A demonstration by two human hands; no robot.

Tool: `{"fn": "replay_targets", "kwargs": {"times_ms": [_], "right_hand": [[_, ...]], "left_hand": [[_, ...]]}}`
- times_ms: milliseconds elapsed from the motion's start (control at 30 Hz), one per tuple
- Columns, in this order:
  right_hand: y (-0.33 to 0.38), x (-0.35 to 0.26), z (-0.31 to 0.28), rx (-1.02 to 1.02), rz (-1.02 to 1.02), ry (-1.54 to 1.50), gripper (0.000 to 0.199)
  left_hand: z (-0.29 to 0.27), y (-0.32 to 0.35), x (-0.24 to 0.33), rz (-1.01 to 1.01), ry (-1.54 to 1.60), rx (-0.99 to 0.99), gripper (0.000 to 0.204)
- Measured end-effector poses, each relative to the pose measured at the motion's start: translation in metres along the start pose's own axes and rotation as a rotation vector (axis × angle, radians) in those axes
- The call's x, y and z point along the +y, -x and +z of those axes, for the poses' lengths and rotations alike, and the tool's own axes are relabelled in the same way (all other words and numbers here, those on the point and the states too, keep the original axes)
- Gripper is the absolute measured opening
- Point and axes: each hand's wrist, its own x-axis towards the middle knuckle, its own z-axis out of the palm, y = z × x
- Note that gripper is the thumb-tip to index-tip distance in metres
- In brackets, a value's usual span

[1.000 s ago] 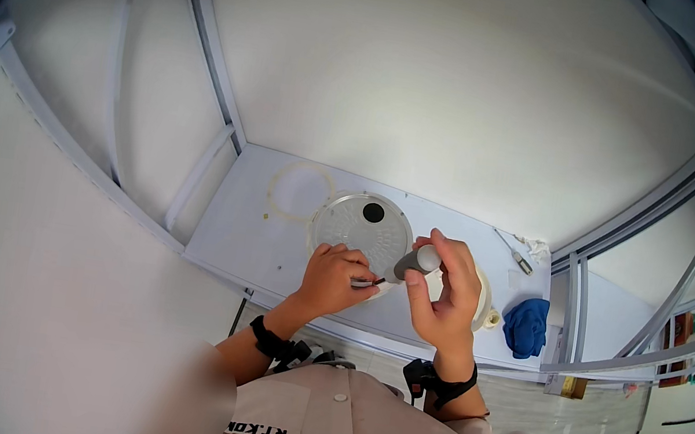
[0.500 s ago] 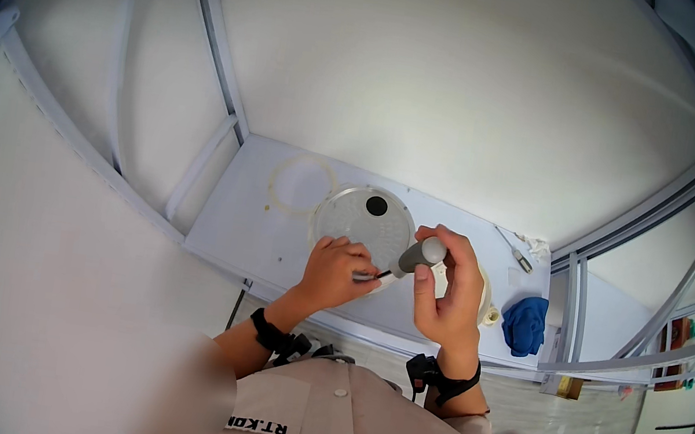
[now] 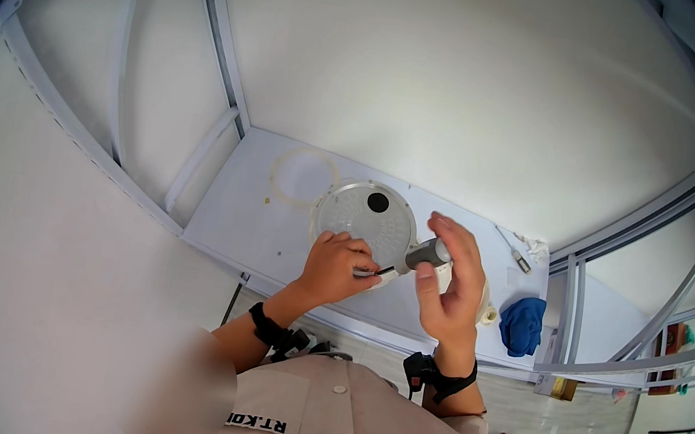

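A round silvery plate (image 3: 356,218) with a black disc (image 3: 377,203) on it lies on the pale table. My left hand (image 3: 338,271) rests at its near edge, thumb and fingers pinched at the thin end of a screwdriver (image 3: 420,257); what they grip is too small to make out. My right hand (image 3: 454,290) is around the screwdriver's grey handle, thumb on the near side and fingers stretched along the far side. The tool lies tilted, its tip toward my left fingers. Partly behind my right hand is a pale rounded thing (image 3: 486,292).
On the table's right lie a second screwdriver (image 3: 522,261), a crumpled white scrap (image 3: 539,247), a small cream roll (image 3: 488,315) and a blue cloth (image 3: 520,327). A faint yellowish ring (image 3: 273,173) marks the left. Metal frame posts (image 3: 221,39) and white panels surround the table.
My right fingers have straightened and spread a little, and the handle has tipped lower to the right. My left hand has stayed nearly in place.
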Motion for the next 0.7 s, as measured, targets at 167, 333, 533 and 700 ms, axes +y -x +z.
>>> {"fn": "replay_targets", "kwargs": {"times_ms": [167, 333, 533, 700], "right_hand": [[0.011, 0.005, 0.002, 0.012, 0.136, 0.024, 0.056], [0.009, 0.012, 0.007, 0.037, 0.083, -0.030, 0.066], [0.014, 0.011, 0.007, 0.020, 0.223, 0.029, 0.064], [0.006, 0.013, 0.006, -0.015, 0.055, -0.058, 0.073]], "left_hand": [[-0.001, 0.000, 0.001, 0.000, -0.007, -0.002, 0.015], [0.001, 0.000, -0.002, 0.012, -0.007, 0.007, 0.015], [0.000, 0.000, -0.002, 0.000, -0.024, -0.012, 0.013], [0.000, 0.000, -0.001, 0.003, -0.011, -0.010, 0.011]]}}
